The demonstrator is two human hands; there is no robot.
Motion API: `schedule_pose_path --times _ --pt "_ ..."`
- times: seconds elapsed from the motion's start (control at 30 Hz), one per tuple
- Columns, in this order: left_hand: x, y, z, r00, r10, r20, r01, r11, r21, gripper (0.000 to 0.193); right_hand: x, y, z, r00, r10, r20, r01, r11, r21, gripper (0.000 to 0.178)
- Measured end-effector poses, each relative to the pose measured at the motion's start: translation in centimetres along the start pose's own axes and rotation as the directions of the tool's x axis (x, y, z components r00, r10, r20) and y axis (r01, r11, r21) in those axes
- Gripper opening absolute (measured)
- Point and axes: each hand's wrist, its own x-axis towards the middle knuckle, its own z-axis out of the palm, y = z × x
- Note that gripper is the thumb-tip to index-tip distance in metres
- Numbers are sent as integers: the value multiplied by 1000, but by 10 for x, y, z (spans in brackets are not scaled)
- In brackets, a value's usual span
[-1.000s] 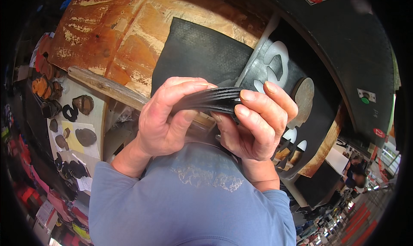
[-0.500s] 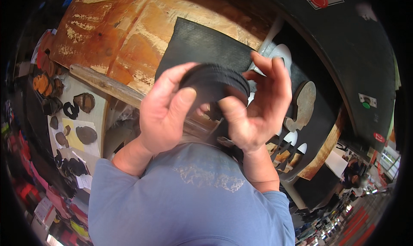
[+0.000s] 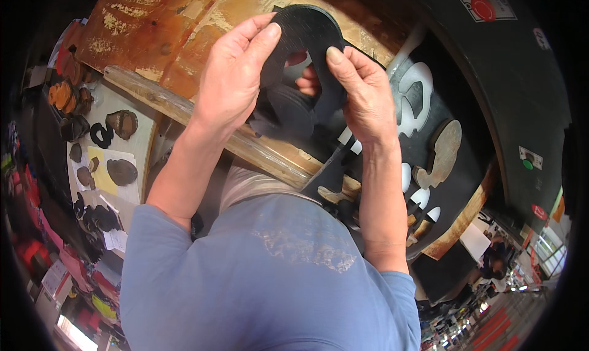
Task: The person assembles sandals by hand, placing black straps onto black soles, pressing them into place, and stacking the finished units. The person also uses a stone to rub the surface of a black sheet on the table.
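Both hands hold up a black, arch-shaped flat piece [image 3: 300, 23] with an opening in its middle. Layered edges along its top suggest a stack, though I cannot count the layers. My left hand [image 3: 236, 69] pinches its left side, thumb on top. My right hand [image 3: 366, 96] grips the right side, thumb on top and fingers behind; some fingertips show through the opening. Just below lie more dark curved pieces [image 3: 285, 111], partly hidden. To the right of my right hand is a black sheet [image 3: 469, 161] with shoe-part-shaped cut-outs showing white.
A worn orange-brown wooden board [image 3: 159, 29] lies beyond my hands. A rusty sole-shaped piece [image 3: 446, 145] rests on the black sheet. The dark machine at right bears a red button [image 3: 483, 9] and a green button [image 3: 527, 164]. At left, a side table [image 3: 140, 130] holds small dark pieces and papers.
Both hands have moved away from my body with the black piece. The right hand's raised fingers have closed onto its side. The piece's central opening now shows more plainly.
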Motion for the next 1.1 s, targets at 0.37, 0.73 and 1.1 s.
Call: schedule_pose_path --times 0.37,0.73,1.1 --pt "37 -2 -49 997 72 -42 -74 996 -46 31 34 42 6 981 -189 -37 178 965 -190 46" --pt "40 -39 -83 969 -157 -189 166 986 32 47 74 80 -12 963 -179 -201 75 895 -439 62" --pt "19 -35 -76 982 -184 -41 156 918 -366 38 64 53 19 977 -204 -62 180 944 -275 43"
